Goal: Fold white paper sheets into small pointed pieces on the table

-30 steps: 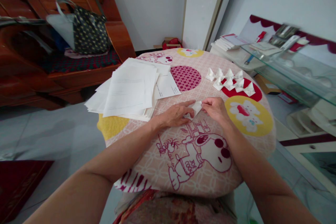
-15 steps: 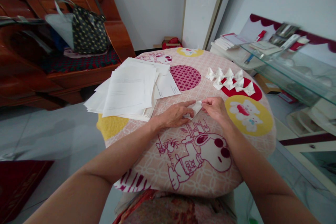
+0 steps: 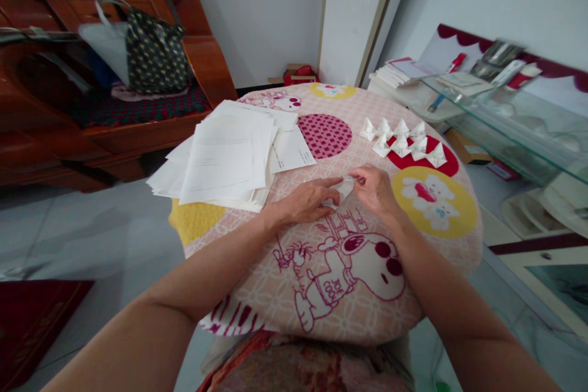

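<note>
A small folded white paper piece (image 3: 341,190) lies on the cartoon-print tablecloth (image 3: 331,269) between my hands. My left hand (image 3: 307,201) presses flat on its near-left part with fingers stretched out. My right hand (image 3: 374,188) is closed in a pinch on the paper's right edge. Most of the piece is hidden under my fingers. Several finished folded white paper shapes (image 3: 403,141) stand in rows beyond my right hand. A stack of white paper sheets (image 3: 229,156) lies to the left of my left hand.
The round table's far and right edges drop off toward a glass shelf unit (image 3: 514,116) with books and small items. A wooden bench (image 3: 114,116) with a patterned handbag (image 3: 149,52) stands at the left. Grey tiled floor (image 3: 82,226) surrounds the table.
My right hand has shifted slightly left and up along the paper's edge. My left hand and the paper stay where they were.
</note>
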{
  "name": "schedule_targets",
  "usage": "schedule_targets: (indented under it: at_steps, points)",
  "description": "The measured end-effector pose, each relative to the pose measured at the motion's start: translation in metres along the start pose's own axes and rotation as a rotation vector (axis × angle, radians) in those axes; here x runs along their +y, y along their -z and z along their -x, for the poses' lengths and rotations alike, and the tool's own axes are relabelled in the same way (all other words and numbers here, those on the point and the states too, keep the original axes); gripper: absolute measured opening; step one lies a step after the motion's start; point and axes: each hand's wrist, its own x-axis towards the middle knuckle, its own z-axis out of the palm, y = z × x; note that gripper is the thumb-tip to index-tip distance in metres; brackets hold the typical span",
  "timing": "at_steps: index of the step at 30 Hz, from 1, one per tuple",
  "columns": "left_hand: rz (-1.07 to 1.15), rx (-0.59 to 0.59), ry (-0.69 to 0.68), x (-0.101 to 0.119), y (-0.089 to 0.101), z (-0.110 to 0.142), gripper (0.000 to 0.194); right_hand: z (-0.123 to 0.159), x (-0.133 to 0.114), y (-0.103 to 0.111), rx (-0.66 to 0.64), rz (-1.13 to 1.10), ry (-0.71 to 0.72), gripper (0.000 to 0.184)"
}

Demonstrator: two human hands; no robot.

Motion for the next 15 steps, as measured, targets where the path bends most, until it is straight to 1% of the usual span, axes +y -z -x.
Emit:
schedule_targets:
  at_steps: [3,6,10,15]
  points:
    - [-0.032,0.03,-0.017,0.002,-0.002,0.003,0.017,-0.003,0.0,-0.006,-0.056,-0.041,0.061,0.033]
    - [-0.096,0.059,-0.027,0.008,-0.005,0.009,0.019,-0.007,0.0,-0.01,-0.089,-0.053,0.035,0.022]
    - [-0.168,0.015,-0.039,0.013,-0.009,0.017,0.022,-0.014,-0.003,-0.013,-0.145,-0.017,0.052,0.009]
    - [-0.207,-0.011,-0.026,0.011,-0.008,0.021,0.028,-0.026,-0.009,-0.013,-0.221,0.029,0.064,0.008]
